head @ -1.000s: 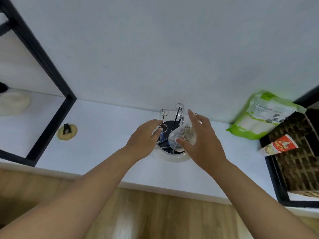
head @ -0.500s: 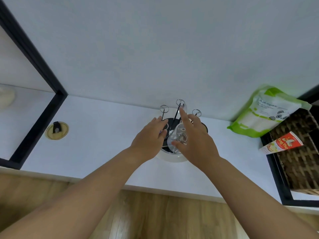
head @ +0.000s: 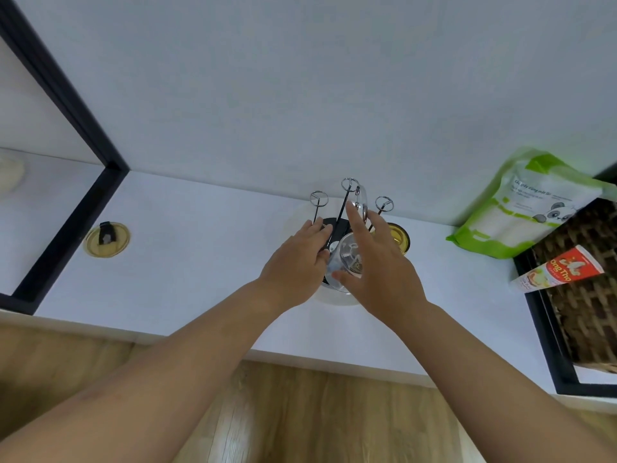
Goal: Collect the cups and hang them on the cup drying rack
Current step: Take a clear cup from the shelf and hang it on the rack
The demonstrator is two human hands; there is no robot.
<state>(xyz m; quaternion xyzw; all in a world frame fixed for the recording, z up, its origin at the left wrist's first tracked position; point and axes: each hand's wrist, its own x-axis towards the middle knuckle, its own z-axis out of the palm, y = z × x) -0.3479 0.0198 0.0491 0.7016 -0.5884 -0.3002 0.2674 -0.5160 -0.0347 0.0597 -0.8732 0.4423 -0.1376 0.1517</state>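
- Both hands are in over the cup drying rack (head: 337, 228), which stands on the white bench (head: 207, 248) hard against the back wall.
- The right hand (head: 380, 272) has a clear glass cup (head: 347, 259) pinched between thumb below and fingers above, its open mouth turned towards the rack's centre.
- The left hand (head: 297, 262) rests on the rack's near-left side, fingers loosely curled against the dark base; it looks to be steadying the rack, though I cannot tell whether it actually grips anything.
- Three wire prongs with ring tips stand up behind the fingers. A second clear cup (head: 362, 203) seems to sit already on the tall middle prong (head: 345, 202).
- So the step in hand, as I read it, is the hanging itself: this cup is being lined up with a free prong.
- Next move calls for tipping the cup mouth-down, threading it over a ring tip, the left prong (head: 318, 205) or the right prong (head: 382, 208), and lowering before letting go.
- Glass on thin wire: a careless release could tip the rack or knock the neighbouring cup.
- Off to the right, a green pouch (head: 521, 212) and a wicker basket (head: 584, 295) stay well apart from the action.
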